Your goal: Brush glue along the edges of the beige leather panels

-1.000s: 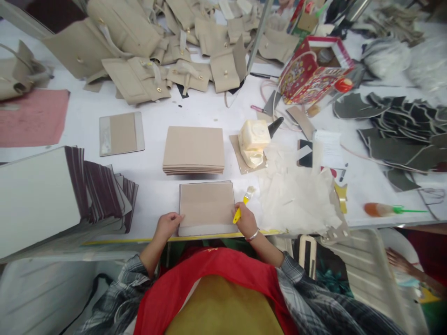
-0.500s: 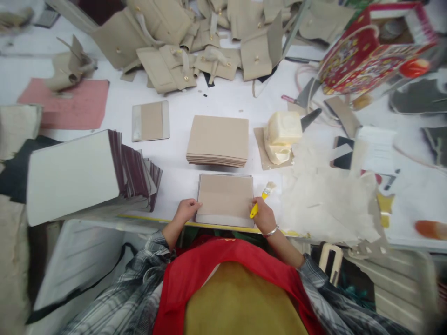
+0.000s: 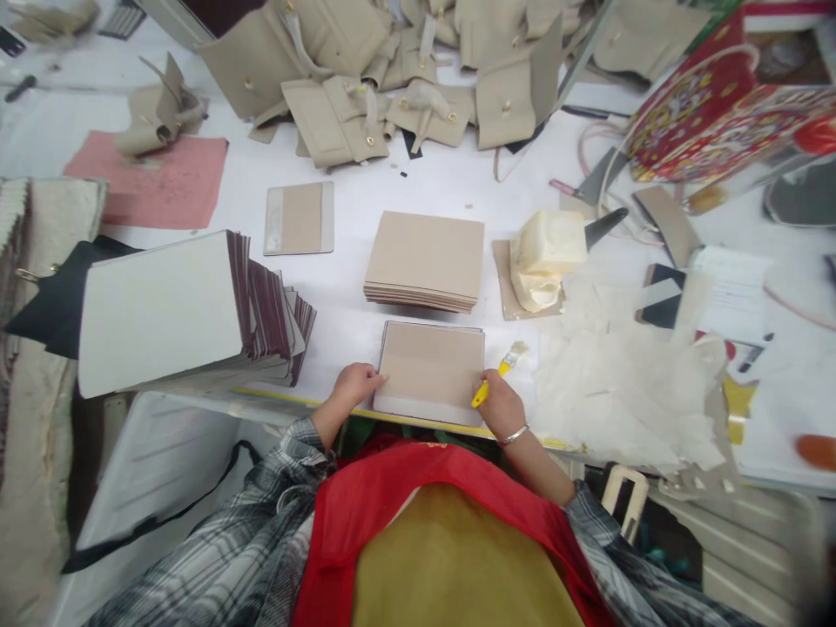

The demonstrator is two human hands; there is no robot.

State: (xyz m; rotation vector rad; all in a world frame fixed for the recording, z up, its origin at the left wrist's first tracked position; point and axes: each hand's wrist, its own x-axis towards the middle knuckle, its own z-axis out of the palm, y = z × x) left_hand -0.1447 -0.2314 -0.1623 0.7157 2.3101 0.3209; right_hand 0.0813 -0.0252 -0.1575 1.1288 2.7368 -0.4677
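Observation:
A tan sheet (image 3: 431, 366) lies on a slightly larger grey panel (image 3: 418, 406) at the table's front edge. At the left side of this pair, my left hand (image 3: 356, 385) is closed, its thumb and finger gripping the edge. My right hand (image 3: 504, 407) is wrapped around a paintbrush (image 3: 502, 370) with a yellow handle, bristles pointing up and away. The fingers of that hand also touch the right edge of the sheet and panel. Just beyond lies a stack of tan sheets (image 3: 428, 252).
A cut-open plastic container (image 3: 549, 244) stands right of the stack. Stacked grey panels (image 3: 163, 313) lean at left. A smaller panel (image 3: 300, 218) lies behind. Tan leather pieces (image 3: 333, 122) pile up at the back; whitish scraps (image 3: 607, 374) and a red bag (image 3: 705, 104) are at right.
The whole view has shifted a little, so things appear farther right. Both hands keep their places at the sheet's sides, and the paintbrush stays in my right hand.

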